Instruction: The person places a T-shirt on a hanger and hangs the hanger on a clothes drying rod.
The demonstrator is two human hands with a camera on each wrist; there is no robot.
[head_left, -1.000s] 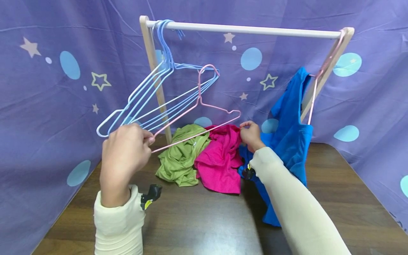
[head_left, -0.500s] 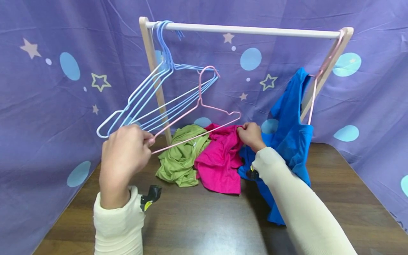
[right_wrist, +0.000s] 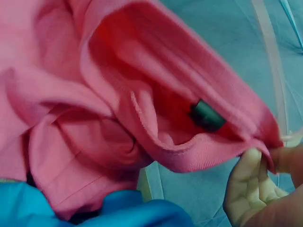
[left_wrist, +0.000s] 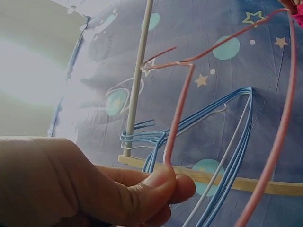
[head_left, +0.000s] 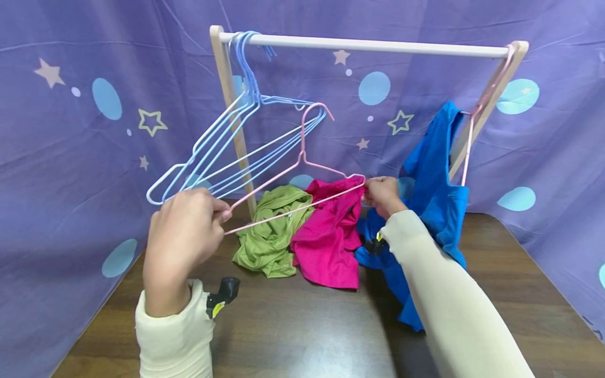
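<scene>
In the head view my left hand (head_left: 184, 231) pinches the left corner of a pink wire hanger (head_left: 302, 137), whose hook points up. The left wrist view shows the thumb and fingers (left_wrist: 161, 177) closed on the pink wire. My right hand (head_left: 384, 195) pinches the edge of a magenta garment (head_left: 331, 252), right beside the hanger's right end. In the right wrist view the ribbed neckline of this garment (right_wrist: 189, 158) gapes, pulled taut by the thumb and fingers. A dark object (right_wrist: 208, 116) shows through the opening. The rest of the garment lies crumpled on the table.
A rack with a white rail (head_left: 368, 46) stands at the back. Several blue and white hangers (head_left: 227, 131) hang at its left end. A blue garment (head_left: 435, 194) hangs at its right on a pink hanger. A crumpled green garment (head_left: 271, 241) lies on the brown table (head_left: 302, 325).
My right hand has taken hold of the magenta garment's edge and drawn it slightly up and right. The pink hanger has shifted a little right, its hook slightly lower, bringing its right end to that hand.
</scene>
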